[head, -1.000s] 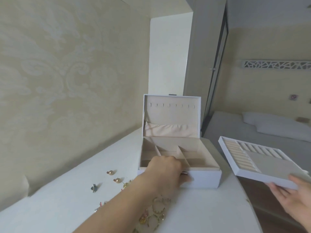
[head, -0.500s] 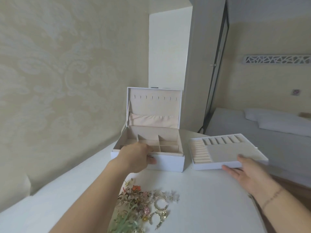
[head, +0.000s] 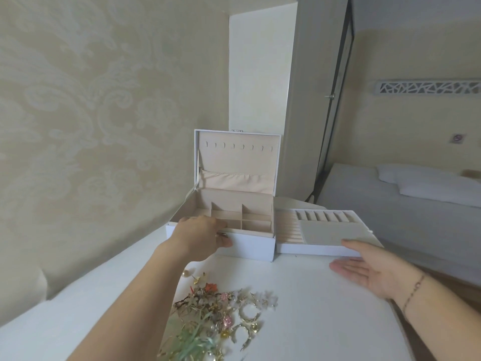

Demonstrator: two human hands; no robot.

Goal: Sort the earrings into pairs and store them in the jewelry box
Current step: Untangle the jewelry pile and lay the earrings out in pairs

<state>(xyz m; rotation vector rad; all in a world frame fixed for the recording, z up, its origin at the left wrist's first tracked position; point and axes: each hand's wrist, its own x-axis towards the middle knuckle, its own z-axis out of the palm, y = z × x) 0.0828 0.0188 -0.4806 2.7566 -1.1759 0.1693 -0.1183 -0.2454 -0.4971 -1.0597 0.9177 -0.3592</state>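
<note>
A white jewelry box (head: 250,246) stands open at the back of the white table, its lid upright and its beige compartments showing. My left hand (head: 200,237) grips the box's front rim, fingers curled over the edge. The box's removable tray (head: 322,230) lies on the table just right of the box. My right hand (head: 369,267) lies flat with straight fingers at the tray's front right corner, thumb touching its top. A tangled heap of earrings (head: 221,313) lies on the table in front of the box, between my arms.
The white table (head: 312,321) ends at the right near my right wrist. A patterned wall runs along the table's left side. Beyond the table at the right is a bed (head: 406,204) with pillows.
My right hand carried the tray in from the right, set it down beside the box and let go of it. The left hand kept hold of the box, which shifted left.
</note>
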